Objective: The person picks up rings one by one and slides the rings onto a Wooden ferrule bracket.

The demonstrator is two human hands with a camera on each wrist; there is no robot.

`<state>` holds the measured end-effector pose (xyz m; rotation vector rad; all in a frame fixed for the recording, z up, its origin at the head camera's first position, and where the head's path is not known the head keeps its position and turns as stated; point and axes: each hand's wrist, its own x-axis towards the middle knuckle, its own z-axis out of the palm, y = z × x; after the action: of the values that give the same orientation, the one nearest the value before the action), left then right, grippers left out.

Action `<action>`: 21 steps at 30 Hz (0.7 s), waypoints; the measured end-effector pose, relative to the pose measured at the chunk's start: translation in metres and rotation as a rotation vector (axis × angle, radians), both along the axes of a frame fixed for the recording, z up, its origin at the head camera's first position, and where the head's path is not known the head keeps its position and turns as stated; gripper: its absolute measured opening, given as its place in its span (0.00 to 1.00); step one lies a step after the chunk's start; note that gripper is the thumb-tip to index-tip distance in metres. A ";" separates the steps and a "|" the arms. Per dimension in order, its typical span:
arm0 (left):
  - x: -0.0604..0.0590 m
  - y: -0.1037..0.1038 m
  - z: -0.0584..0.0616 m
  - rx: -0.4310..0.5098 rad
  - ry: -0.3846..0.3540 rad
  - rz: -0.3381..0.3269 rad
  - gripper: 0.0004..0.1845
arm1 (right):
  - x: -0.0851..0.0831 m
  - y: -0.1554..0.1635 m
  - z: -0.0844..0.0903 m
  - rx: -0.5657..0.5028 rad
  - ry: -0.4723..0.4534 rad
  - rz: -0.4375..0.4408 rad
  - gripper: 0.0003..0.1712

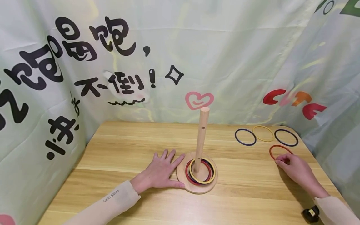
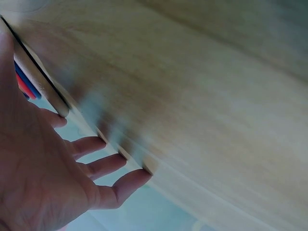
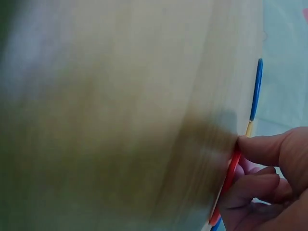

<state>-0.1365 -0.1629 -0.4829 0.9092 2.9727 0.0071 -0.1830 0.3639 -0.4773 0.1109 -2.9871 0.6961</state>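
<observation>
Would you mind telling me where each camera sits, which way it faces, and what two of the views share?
Head: worn on the head, looking down at the table, the peg stand, both forearms, the left hand and the right hand.
Left wrist: at the left hand, facing along the tabletop past spread fingers.
Right wrist: at the right hand, facing its fingertips.
Head and right wrist views share the red ring.

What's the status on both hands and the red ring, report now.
Left hand flat on the table, touching the round peg base. Right hand pinching the red ring at its near edge. Three rings loose beyond it; nothing blocking the peg.
</observation>
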 end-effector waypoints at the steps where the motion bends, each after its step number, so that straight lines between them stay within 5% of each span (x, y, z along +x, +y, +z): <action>1: 0.000 0.000 0.000 -0.001 0.000 0.001 0.63 | 0.000 -0.001 0.000 0.005 -0.004 0.009 0.10; 10: 0.000 0.000 0.000 0.004 -0.006 0.000 0.63 | 0.016 -0.027 0.005 0.008 0.058 0.115 0.06; 21: 0.002 -0.001 0.003 0.026 -0.001 -0.006 0.62 | 0.036 -0.066 0.033 -0.067 0.117 0.179 0.02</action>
<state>-0.1350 -0.1636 -0.4800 0.9202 2.9754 0.0456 -0.1468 0.2982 -0.4443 0.4047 -2.8634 0.7772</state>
